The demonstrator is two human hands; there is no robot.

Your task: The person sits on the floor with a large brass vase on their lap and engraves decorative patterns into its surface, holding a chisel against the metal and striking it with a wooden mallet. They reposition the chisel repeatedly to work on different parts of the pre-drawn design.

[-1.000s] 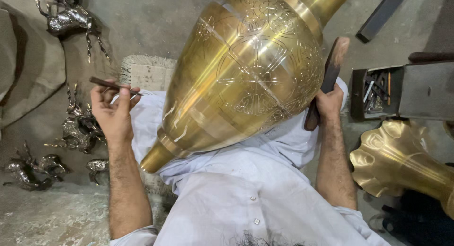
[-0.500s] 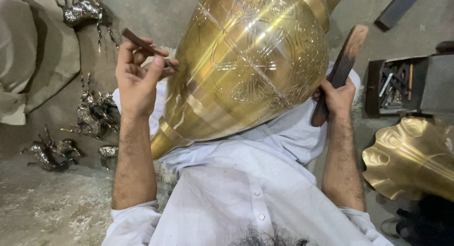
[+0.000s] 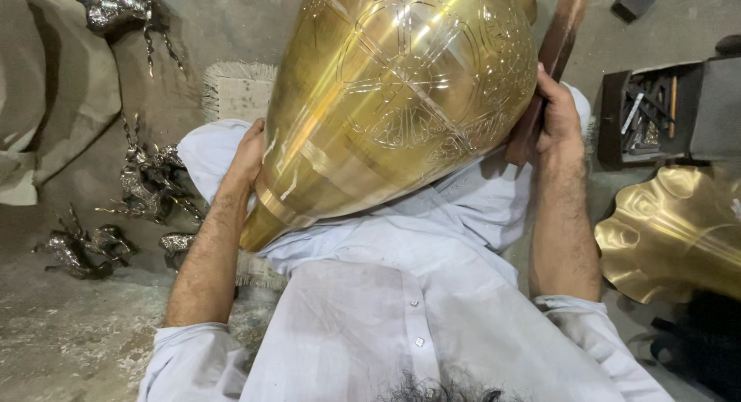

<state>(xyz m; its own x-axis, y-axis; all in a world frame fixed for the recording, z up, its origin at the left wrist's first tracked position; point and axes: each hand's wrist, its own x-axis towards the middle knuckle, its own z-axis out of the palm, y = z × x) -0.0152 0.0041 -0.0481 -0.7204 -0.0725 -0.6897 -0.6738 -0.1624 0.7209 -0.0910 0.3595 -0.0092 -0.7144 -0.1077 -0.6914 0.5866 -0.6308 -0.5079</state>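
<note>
A dusty grey workshop floor (image 3: 69, 348) lies under the seated person, with small silvery metal figurines (image 3: 147, 189) scattered along its left side, a dark open toolbox (image 3: 656, 112) at the right edge, and a scalloped brass dish (image 3: 679, 232) below that box. Across the lap, over the white shirt (image 3: 386, 317), rests a large engraved brass vase (image 3: 401, 101). Its long axis runs on a slant, the narrow ringed end low towards the left forearm and the broad belly rising to the upper right, out of view at the top. The left hand (image 3: 248, 151) lies flat against the vase's left flank just above the narrow end, fingers tucked behind the curve, so whether it grips anything cannot be told. The right hand (image 3: 557, 120) is closed around a dark wooden mallet (image 3: 559, 47), which stands nearly upright, touching or just beside the vase's right flank. Both hands flank the vase, the left lower.
</note>
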